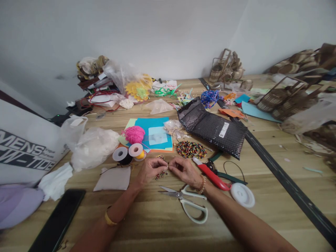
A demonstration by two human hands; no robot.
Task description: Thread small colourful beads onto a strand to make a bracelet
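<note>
My left hand (150, 169) and my right hand (186, 170) meet over the wooden table (147, 217), fingertips almost touching. Between them they pinch a short strand of small dark beads (161, 173), part of which hangs below my left fingers. A larger coil of multicoloured beads (190, 149) lies just beyond my right hand. White-handled scissors (189, 203) rest directly in front of my wrists. A red-handled cutter (211, 175) lies beside my right wrist.
Thread spools (128, 153), a pink yarn ball (134, 134) and blue paper sheets (154, 134) sit behind my hands. A black mesh pouch (212, 126), a white round lid (242, 194), plastic bags (91, 147), a dark phone (57, 224) and wicker baskets (283, 98) surround the area.
</note>
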